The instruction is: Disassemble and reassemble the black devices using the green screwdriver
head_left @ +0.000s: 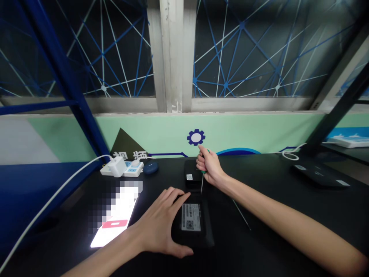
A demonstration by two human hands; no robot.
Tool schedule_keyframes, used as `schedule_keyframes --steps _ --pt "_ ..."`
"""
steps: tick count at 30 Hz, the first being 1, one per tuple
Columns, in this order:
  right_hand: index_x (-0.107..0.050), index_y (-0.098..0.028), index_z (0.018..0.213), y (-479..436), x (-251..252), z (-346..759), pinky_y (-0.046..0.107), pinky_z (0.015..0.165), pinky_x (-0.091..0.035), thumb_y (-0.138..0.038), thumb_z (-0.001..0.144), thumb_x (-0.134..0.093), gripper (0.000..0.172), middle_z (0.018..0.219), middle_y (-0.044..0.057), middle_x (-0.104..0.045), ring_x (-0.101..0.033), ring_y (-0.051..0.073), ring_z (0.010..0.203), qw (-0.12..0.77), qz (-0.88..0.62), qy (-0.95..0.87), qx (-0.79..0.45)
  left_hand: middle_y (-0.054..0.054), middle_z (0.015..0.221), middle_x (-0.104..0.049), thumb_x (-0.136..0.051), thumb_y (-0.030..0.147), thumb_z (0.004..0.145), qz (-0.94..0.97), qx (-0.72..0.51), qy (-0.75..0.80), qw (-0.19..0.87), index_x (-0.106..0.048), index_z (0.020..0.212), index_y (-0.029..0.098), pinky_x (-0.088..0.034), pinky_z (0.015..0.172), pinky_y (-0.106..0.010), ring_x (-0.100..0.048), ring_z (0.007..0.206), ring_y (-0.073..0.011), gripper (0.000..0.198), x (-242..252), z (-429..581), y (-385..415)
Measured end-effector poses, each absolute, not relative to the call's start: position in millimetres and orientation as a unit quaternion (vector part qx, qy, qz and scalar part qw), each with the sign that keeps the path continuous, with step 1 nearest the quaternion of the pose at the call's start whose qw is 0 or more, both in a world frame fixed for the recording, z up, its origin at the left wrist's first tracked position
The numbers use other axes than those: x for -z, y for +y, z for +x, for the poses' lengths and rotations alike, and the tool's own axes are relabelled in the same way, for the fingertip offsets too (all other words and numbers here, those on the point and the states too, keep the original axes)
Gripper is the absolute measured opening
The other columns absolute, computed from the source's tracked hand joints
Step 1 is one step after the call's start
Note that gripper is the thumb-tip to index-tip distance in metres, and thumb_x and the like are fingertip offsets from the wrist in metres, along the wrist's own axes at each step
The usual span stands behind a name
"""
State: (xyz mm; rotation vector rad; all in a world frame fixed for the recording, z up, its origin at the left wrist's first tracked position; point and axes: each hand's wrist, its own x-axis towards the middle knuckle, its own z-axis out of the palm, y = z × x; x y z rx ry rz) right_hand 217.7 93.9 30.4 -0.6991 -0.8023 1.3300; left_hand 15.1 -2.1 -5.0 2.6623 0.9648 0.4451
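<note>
1. Left hand [163, 225] lies flat, fingers spread, on the black labelled box [192, 224]; right hand [210, 166] grips a screwdriver [201, 184], tip at the box's far edge
2. Box looks rigid, light, smooth: best pinned from above or taken by its edges
3. Lit phone [115, 219] left of the left hand; smaller black box [190, 174] beside the right hand

A flat black device [192, 227] lies on the table under the fingers of the left hand [163, 223]. Its underside faces up and shows a grey-white printed label. The fingers rest spread on its left part, and the thumb lies along its near edge. A slim screwdriver [202, 182] with a green handle stands almost upright in the closed right hand [209, 165]. Its thin metal shaft points down from the hand, with the tip at the device's far edge.
</note>
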Motion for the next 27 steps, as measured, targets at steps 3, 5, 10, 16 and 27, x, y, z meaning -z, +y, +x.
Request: schedule_keyframes --steps 3,5,10,16,27 --pt "-0.041 -0.019 0.064 96.8 -37.4 224.0 0.013 0.029 -0.016 -0.029 0.086 -0.069 0.037 0.043 -0.012 -0.031 -0.019 0.002 0.035 0.647 -0.313 -0.320 -0.617 -0.014 0.139 -0.044 -0.081 0.064 0.056 0.928 -0.167 0.316 0.107 -0.034 0.150 0.020 -0.035 0.108 -0.054 -0.041 0.126 -0.0376 0.114 1.7 14.5 -3.3" --pt "-0.041 -0.019 0.065 97.6 -42.1 227.7 0.013 0.029 -0.018 -0.025 0.090 -0.065 0.034 0.044 -0.012 -0.030 -0.018 0.003 0.035 0.632 -0.317 -0.296 -0.642 -0.014 0.140 -0.043 -0.081 0.063 0.057 0.931 -0.172 0.309 0.088 -0.031 0.151 0.020 -0.035 0.108 -0.054 -0.041 0.126 -0.0376 0.114 -0.1 14.3 -4.5" --pt "-0.041 -0.019 0.067 92.7 -50.0 228.2 0.011 0.029 -0.021 -0.019 0.094 -0.058 0.032 0.047 -0.010 -0.034 -0.021 0.002 0.035 0.605 -0.327 -0.274 -0.672 -0.014 0.141 -0.043 -0.081 0.059 0.059 0.936 -0.186 0.297 0.043 -0.028 0.151 0.020 -0.033 0.108 -0.055 -0.039 0.126 -0.0382 0.113 -0.4 15.4 -7.8" --pt "-0.041 -0.019 0.066 87.6 -49.8 222.6 0.012 0.029 -0.020 -0.021 0.091 -0.063 0.034 0.046 -0.010 -0.035 -0.021 0.002 0.036 0.617 -0.336 -0.297 -0.647 -0.015 0.141 -0.043 -0.080 0.059 0.061 0.936 -0.189 0.297 0.030 -0.027 0.151 0.020 -0.034 0.106 -0.054 -0.040 0.126 -0.0375 0.112 -0.1 15.6 -8.2" --pt "-0.042 -0.018 0.065 89.6 -44.9 222.5 0.012 0.030 -0.017 -0.019 0.094 -0.057 0.033 0.046 -0.010 -0.033 -0.020 0.002 0.036 0.576 -0.334 -0.312 -0.678 -0.015 0.140 -0.044 -0.079 0.062 0.061 0.941 -0.184 0.282 0.042 -0.029 0.151 0.020 -0.035 0.106 -0.054 -0.041 0.125 -0.0372 0.111 -1.9 15.2 -5.5"
